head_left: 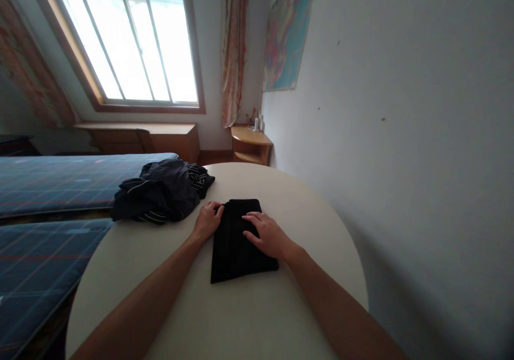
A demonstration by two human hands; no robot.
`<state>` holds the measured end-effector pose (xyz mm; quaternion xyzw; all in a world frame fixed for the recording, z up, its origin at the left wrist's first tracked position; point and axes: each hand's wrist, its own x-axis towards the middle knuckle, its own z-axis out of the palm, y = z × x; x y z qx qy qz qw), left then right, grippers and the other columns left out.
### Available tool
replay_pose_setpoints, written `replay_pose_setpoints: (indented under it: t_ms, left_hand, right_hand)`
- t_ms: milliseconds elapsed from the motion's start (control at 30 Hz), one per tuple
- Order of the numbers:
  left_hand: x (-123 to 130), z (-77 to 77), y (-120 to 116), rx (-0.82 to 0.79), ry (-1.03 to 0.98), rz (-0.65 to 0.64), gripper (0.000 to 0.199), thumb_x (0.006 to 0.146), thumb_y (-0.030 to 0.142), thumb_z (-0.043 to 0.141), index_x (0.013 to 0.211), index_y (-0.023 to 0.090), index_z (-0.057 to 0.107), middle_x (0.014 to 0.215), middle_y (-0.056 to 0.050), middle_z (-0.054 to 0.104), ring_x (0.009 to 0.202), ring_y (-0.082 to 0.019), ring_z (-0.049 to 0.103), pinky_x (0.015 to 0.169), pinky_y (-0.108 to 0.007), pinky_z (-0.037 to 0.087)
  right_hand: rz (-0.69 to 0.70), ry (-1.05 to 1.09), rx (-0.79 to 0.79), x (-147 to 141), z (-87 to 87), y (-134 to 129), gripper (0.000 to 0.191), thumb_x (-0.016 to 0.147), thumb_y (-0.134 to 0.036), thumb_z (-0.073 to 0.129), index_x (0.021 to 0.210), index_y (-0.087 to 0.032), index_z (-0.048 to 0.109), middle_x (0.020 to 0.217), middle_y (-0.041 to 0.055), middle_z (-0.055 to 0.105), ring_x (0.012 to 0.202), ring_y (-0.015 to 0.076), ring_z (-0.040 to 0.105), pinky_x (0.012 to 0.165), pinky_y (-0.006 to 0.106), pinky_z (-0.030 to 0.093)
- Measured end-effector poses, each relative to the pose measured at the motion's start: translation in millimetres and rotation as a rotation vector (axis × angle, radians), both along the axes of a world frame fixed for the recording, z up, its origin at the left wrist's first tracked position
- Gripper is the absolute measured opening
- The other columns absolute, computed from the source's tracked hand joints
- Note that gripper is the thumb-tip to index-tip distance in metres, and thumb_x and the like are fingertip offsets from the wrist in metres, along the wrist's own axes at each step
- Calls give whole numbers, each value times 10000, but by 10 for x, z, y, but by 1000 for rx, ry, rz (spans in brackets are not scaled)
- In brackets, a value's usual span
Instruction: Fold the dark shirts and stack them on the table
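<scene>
A black garment (236,253), folded into a flat, roughly rectangular shape, lies on the round cream table (193,317). At its far left corner is my left hand (208,221), with fingers bent and drawn together against the cloth edge. My right hand (268,236) rests over the right half of the garment, fingers stretched out and apart on top of the fabric. What kind of garment it is cannot be made out. Beyond my left hand, a crumpled heap of dark clothes (164,191) with white stripes sits at the table's far left edge.
Blue checked mattresses (72,183) border the table on the left. A white wall (401,178) runs along the right side. Farther back are a low wooden desk (160,129) under the window and a corner shelf (251,136) holding small items.
</scene>
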<state>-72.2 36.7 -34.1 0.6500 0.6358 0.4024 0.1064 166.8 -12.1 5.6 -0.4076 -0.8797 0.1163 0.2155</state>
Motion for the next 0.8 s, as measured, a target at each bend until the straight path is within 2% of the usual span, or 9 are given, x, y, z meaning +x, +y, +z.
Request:
replay_pose_setpoints:
  t_ms: [167, 267, 400, 500, 567, 667, 800]
  left_hand:
    - [-17, 10, 13, 13, 51, 49, 171, 875, 288, 565, 878, 183, 700, 1000, -110, 702, 986, -270, 646, 965, -410, 466]
    - [9, 88, -70, 41, 59, 52, 169, 862, 272, 577, 974, 209, 686, 1082, -88, 688, 1065, -264, 626, 1004, -404, 452]
    - [96, 163, -251, 124, 108, -103, 297, 889, 278, 541, 1166, 236, 639, 1291, -57, 622, 1226, -232, 555, 1105, -377, 390]
    - [123, 95, -337, 75, 218, -212, 403, 906, 313, 521, 1284, 195, 599, 1429, -95, 534, 1327, -263, 481, 1146, -418, 353]
    - [94, 10, -346, 21, 285, -254, 457, 924, 324, 489, 1353, 181, 560, 1519, -108, 440, 1404, -281, 395, 1170, -446, 319]
    - [11, -93, -320, -26, 344, -331, 516, 937, 283, 438, 1440, 179, 482, 1592, -114, 321, 1466, -289, 291, 1181, -466, 295]
    - [-67, -118, -297, 0, 369, -396, 545, 953, 266, 399, 1490, 168, 408, 1604, -126, 288, 1488, -292, 230, 1173, -491, 293]
  right_hand:
    - [-31, -147, -27, -44, -18, -39, 515, 986, -421, 466, 1464, -233, 441, 1544, 100, 396, 1397, 262, 357, 1138, 473, 303]
    - [-25, -184, -47, -38, -14, -29, 539, 994, -449, 433, 1494, -251, 403, 1578, 91, 346, 1418, 266, 321, 1144, 486, 282]
    - [-38, -199, -87, -27, 23, -46, 569, 990, -486, 413, 1510, -256, 383, 1602, 83, 305, 1426, 286, 310, 1139, 505, 274]
    - [-29, -196, -53, -75, 66, -150, 583, 989, -514, 401, 1499, -230, 406, 1601, 87, 308, 1460, 296, 253, 1171, 530, 191]
    - [29, -182, -10, -143, 82, -259, 610, 993, -548, 373, 1498, -207, 406, 1601, 90, 309, 1485, 284, 199, 1197, 522, 115]
    - [138, -180, 5, -258, 72, -421, 732, 979, -616, 352, 1553, -167, 278, 1614, 119, 263, 1497, 276, 172, 1213, 506, 83]
    - [169, -221, 0, -337, 62, -538, 892, 917, -686, 436, 1585, -175, 139, 1630, 153, 188, 1498, 333, 145, 1201, 569, 81]
